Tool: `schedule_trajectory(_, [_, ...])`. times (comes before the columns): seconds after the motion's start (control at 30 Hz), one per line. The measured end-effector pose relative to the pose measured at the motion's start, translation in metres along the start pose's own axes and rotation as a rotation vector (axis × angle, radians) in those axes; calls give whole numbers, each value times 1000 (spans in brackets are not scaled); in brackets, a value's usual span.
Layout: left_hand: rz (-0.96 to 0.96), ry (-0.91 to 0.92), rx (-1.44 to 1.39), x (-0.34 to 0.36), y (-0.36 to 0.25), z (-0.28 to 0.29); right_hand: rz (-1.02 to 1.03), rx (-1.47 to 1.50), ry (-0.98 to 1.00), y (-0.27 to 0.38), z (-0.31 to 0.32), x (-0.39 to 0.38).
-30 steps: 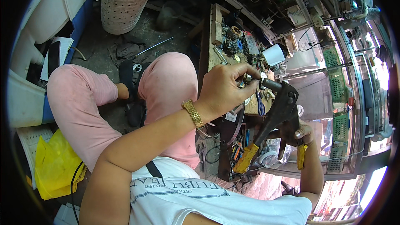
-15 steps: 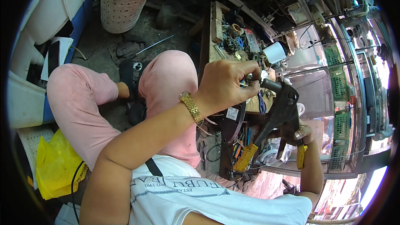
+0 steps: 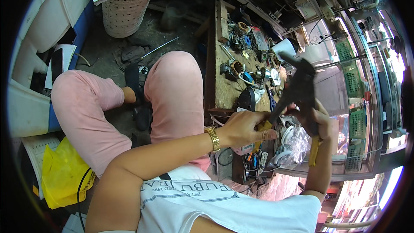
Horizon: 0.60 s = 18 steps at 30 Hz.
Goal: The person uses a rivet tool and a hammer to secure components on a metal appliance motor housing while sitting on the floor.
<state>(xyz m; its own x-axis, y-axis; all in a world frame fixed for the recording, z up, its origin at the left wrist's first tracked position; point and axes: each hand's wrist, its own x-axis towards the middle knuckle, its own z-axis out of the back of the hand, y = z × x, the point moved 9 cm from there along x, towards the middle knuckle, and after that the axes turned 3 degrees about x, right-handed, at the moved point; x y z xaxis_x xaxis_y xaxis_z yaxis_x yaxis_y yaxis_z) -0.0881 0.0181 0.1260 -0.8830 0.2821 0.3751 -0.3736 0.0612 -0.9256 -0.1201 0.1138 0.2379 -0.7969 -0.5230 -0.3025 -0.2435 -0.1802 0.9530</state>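
A black hand riveter (image 3: 297, 84) with yellow-ended handles is held up over the right side of my lap, its nose pointing toward the workbench and slightly blurred. My left hand (image 3: 248, 131), with a gold watch (image 3: 213, 138) at the wrist, is closed around the yellow grip of the near handle. Around the other handle wraps my right hand (image 3: 321, 123), partly hidden behind the tool; a yellow grip end sticks out below it. Whether a rivet sits in the nose cannot be made out.
Motor parts (image 3: 237, 67), wires and small tools crowd the wooden workbench (image 3: 224, 97). A clear plastic bag (image 3: 297, 142) lies below the riveter. A yellow bag (image 3: 64, 174) is at the left, a perforated basket (image 3: 125, 15) at the far left, and a thin metal rod (image 3: 160, 48) on the floor.
My left hand has left the riveter's nose and come down to grip the yellow handle. The tool has tilted, its nose moving up, with my right hand still on it.
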Motion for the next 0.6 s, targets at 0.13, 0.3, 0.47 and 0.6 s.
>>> schedule_trajectory(0.13, [137,-25,-80,-11,16,-26,-111,-432,-253,-45,31,15])
schedule_trajectory(0.3, [216,-56,-129,-8,33,-5,-75,-386,-94,-18,39,21])
schedule_trajectory(0.47, [108,-113,-64,8,8,-5,70,-366,-260,-25,36,20])
schedule_trajectory(0.6, [178,-83,-80,5,11,-5,98,-204,-281,-30,19,25])
